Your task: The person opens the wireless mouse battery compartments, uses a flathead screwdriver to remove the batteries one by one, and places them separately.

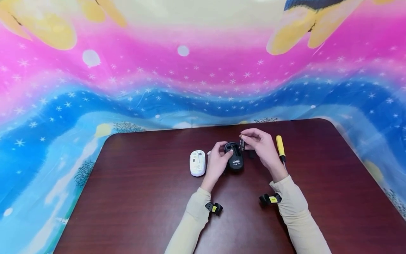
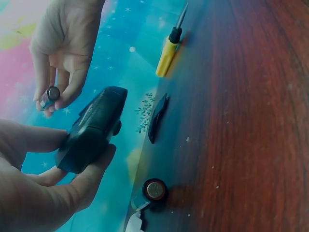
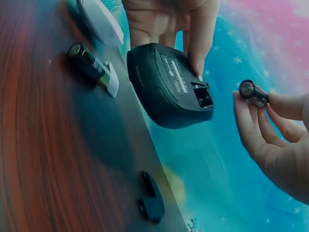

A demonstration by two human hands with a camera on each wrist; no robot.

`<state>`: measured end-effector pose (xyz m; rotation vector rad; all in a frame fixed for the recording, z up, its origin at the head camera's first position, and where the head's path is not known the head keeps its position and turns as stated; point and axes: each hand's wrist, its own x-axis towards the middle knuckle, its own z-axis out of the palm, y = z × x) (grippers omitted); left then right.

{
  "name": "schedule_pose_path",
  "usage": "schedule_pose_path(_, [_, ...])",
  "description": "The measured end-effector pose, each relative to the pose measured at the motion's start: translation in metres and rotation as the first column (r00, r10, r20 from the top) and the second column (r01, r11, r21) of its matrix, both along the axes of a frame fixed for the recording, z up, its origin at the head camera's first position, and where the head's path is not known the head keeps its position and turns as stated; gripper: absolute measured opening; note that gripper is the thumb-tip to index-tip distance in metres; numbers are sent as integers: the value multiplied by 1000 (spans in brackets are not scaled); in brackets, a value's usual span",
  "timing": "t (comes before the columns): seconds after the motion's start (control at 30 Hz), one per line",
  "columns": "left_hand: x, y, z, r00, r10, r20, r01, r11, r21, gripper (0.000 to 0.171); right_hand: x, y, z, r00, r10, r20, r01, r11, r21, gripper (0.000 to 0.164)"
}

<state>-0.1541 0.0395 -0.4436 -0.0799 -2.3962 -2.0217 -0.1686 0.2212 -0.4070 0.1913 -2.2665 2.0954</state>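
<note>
My left hand [image 1: 217, 161] grips a black computer mouse [image 1: 236, 164] above the table, thumb on its underside and fingers round the far side. The underside faces up, and an uncovered battery slot shows in the right wrist view. Just right of the mouse, my right hand [image 1: 262, 146] pinches a small cylindrical battery [image 3: 253, 93] between thumb and fingertips. A gap separates the battery from the mouse. On the table below lies a black battery cover [image 3: 153, 199].
A white mouse [image 1: 198, 167] lies underside up to the left. Beside it are a second battery [image 3: 89, 65] and a small white piece [image 3: 113, 81], perhaps a cover. A yellow-handled screwdriver [image 1: 280, 144] lies on the right. A patterned cloth hangs behind the brown table [image 1: 142, 197].
</note>
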Motion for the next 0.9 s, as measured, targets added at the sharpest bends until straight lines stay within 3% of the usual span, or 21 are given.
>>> schedule_pose_path(0.3, [0,6,0,998,-56,-14,54,991,-124,41,4,22,-3,990,-110,92,115,993,-41,16])
schedule_pose_path(0.53, [-2,9,0,995,-94,-16,89,977,-193,40,7,32,-10,977,-125,171,101,985,141,37])
schedule_pose_path(0.9, [-3,17,0,990,-128,-64,106,957,-270,38,17,41,-20,959,-124,253,63,970,236,34])
